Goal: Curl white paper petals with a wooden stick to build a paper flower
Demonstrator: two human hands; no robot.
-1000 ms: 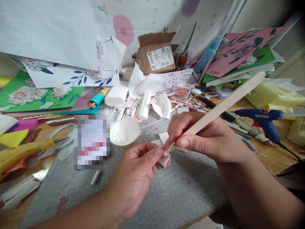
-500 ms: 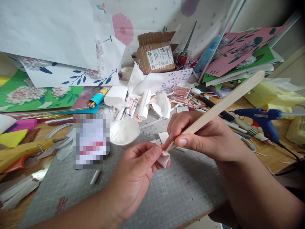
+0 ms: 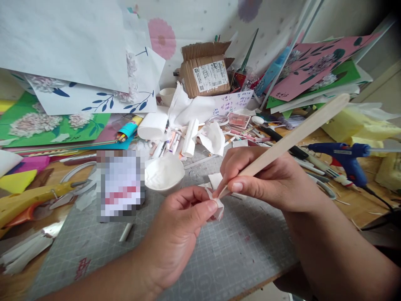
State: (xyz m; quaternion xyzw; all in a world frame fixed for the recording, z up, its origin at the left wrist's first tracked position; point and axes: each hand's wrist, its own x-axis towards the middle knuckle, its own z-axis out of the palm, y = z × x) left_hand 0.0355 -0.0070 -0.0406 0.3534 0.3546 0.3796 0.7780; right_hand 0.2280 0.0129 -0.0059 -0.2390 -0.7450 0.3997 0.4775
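The tissue-paper piece point(image 3: 220, 205) looks partway shaped: creased and gathered already, not yet set down. White, thin and crumpled, with loose ends flaring out, it is held above the cutting mat point(image 3: 244, 255), well in from the mat's near edge. The left hand point(image 3: 184, 225) pinches it between thumb and fingers; the right hand point(image 3: 266, 179) grips a wooden craft stick point(image 3: 294, 136), its tip at the paper.

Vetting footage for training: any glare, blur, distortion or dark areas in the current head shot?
Head view throughout: top right corner dark; wide-angle stretch toward frame edges; bright glare on thin pale strips at lower left; coarse pixelated patch left of the round white bowl; flat pale wooden stick looks fairly sharp.
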